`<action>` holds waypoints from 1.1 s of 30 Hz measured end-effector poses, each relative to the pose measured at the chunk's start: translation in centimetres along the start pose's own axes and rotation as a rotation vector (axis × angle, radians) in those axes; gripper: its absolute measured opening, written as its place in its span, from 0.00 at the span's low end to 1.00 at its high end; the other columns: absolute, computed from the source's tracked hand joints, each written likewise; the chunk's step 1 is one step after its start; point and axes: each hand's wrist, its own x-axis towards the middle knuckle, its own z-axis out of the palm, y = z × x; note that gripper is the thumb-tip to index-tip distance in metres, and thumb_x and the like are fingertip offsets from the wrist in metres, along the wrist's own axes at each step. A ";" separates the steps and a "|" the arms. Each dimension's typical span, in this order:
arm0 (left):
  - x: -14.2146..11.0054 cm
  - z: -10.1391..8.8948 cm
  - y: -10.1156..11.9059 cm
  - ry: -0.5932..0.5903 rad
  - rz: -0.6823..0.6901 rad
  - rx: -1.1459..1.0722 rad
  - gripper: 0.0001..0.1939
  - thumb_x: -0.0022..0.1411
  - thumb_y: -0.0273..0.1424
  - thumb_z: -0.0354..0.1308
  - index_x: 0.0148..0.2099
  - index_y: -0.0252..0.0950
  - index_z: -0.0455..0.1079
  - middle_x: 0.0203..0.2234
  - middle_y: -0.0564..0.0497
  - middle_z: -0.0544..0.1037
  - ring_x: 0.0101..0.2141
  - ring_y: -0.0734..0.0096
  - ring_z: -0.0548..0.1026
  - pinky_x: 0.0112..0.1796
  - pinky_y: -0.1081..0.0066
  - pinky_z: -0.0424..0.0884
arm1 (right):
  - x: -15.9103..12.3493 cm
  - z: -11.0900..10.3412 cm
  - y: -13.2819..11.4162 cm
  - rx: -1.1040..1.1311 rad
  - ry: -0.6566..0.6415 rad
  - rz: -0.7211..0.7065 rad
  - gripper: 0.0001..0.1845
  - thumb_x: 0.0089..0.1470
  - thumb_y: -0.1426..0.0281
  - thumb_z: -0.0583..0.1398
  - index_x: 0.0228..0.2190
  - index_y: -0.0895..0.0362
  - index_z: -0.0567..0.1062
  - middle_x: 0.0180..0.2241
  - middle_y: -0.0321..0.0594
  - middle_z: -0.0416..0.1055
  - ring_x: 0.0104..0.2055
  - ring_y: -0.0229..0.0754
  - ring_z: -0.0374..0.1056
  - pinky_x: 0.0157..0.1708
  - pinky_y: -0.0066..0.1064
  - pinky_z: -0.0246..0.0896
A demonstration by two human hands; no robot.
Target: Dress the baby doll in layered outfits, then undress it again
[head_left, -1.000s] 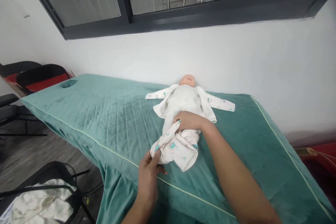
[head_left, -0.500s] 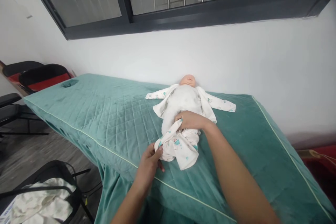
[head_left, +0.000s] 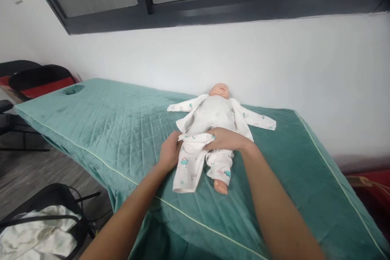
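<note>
A baby doll [head_left: 215, 111] lies on its back, head toward the wall, its white body bare in front. An unfastened white printed jacket [head_left: 258, 120] spreads from both its arms. White printed baby pants [head_left: 190, 166] lie over its lower part; one leg of them is round a doll leg, whose foot [head_left: 220, 187] sticks out below. The other pant leg hangs flat and the doll leg there is hidden. My left hand [head_left: 170, 151] grips the waistband at its left end. My right hand [head_left: 227, 139] is closed on the waistband's right side, its fingertips partly hidden.
A green quilted cover [head_left: 122, 130] lies over the bed, which has a face hole [head_left: 73, 89] at its far left. Bunched cloth [head_left: 39, 233] rests on a black chair [head_left: 57, 195] at lower left. More chairs [head_left: 42, 81] stand at the left. Wall and window frame bound the back.
My left hand has moved up and slightly left, drawing the waistband up. The bunched pants have unfolded into a flat hanging leg, and a doll foot now shows. The view has shifted slightly.
</note>
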 end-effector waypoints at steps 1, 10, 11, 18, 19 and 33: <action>1.0 0.2 -0.3 0.011 0.067 0.072 0.08 0.67 0.28 0.46 0.44 0.37 0.65 0.38 0.47 0.74 0.39 0.64 0.71 0.40 0.66 0.67 | 0.0 0.0 0.1 0.004 0.006 0.016 0.13 0.45 0.63 0.63 0.34 0.56 0.78 0.35 0.36 0.78 0.38 0.46 0.71 0.34 0.30 0.60; 6.5 2.2 -1.8 0.102 0.360 0.301 0.09 0.66 0.28 0.46 0.44 0.34 0.67 0.39 0.42 0.73 0.41 0.58 0.69 0.44 0.62 0.66 | 0.1 -0.1 -0.1 0.108 0.140 0.072 0.10 0.49 0.65 0.59 0.33 0.57 0.75 0.32 0.37 0.75 0.34 0.43 0.69 0.33 0.31 0.62; 6.5 2.2 -1.9 0.103 0.373 0.300 0.09 0.67 0.28 0.46 0.44 0.34 0.67 0.39 0.42 0.74 0.41 0.59 0.69 0.44 0.62 0.66 | 0.0 -0.3 -0.3 0.127 0.157 0.069 0.12 0.50 0.64 0.60 0.35 0.57 0.75 0.33 0.38 0.75 0.35 0.44 0.70 0.35 0.32 0.62; 5.5 1.2 -0.8 0.026 0.343 0.012 0.11 0.66 0.30 0.47 0.46 0.35 0.68 0.42 0.43 0.74 0.46 0.61 0.69 0.50 0.62 0.65 | -1.3 -2.1 0.9 0.273 0.336 -0.033 0.21 0.56 0.52 0.58 0.40 0.56 0.75 0.39 0.42 0.73 0.40 0.43 0.67 0.40 0.33 0.61; 5.4 1.1 -0.6 0.014 0.307 -0.066 0.11 0.66 0.31 0.48 0.46 0.36 0.69 0.42 0.44 0.74 0.47 0.61 0.70 0.51 0.62 0.65 | -1.2 -2.0 1.2 0.306 0.371 -0.016 0.21 0.57 0.52 0.57 0.39 0.56 0.75 0.38 0.42 0.73 0.39 0.43 0.67 0.38 0.32 0.61; 12.7 -2.8 4.7 -0.741 0.163 -0.411 0.16 0.58 0.42 0.60 0.27 0.36 0.73 0.23 0.54 0.70 0.26 0.72 0.65 0.29 0.73 0.60 | 0.6 -1.6 1.9 0.645 0.566 0.037 0.16 0.46 0.57 0.68 0.31 0.55 0.74 0.27 0.34 0.69 0.27 0.35 0.61 0.27 0.28 0.55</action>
